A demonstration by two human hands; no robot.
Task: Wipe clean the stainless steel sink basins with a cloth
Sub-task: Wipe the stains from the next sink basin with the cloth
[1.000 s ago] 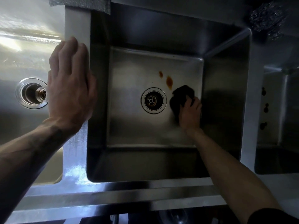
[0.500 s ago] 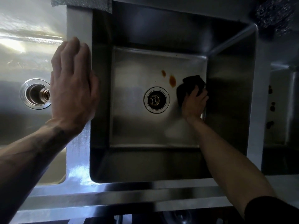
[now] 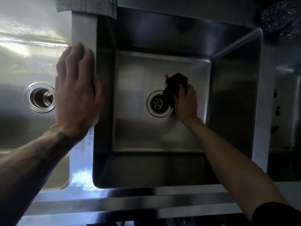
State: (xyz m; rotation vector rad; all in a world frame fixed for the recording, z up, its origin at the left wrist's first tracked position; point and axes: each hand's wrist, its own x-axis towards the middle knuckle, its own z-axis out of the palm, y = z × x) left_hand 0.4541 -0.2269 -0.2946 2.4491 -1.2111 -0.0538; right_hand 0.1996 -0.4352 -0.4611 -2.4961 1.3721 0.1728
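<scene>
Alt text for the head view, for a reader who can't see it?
The right hand holds a dark cloth against the floor of the middle basin, beside the drain and partly over an orange stain. The left hand rests flat on the divider beside the left basin.

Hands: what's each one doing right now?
Left hand: open, flat on the divider.
Right hand: gripping the cloth beside the drain.
</scene>
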